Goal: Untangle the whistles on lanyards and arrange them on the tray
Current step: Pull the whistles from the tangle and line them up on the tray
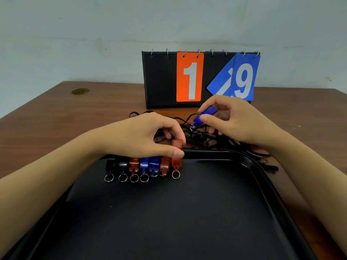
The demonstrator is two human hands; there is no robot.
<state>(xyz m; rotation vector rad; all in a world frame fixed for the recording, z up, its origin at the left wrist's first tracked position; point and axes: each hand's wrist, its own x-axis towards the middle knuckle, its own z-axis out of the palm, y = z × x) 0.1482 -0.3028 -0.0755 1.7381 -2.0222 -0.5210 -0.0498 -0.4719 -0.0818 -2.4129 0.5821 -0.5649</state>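
1. The translucent red plastic whistle was pinched by the left hand at the right end of the row of whistles along the upper edge of the flat black plastic tray — it would best be set flush, ring toward the viewer.
2. The translucent blue plastic whistle was pinched by the right hand above the tangled black lanyards, right of centre — slow easing would likely spare snags.
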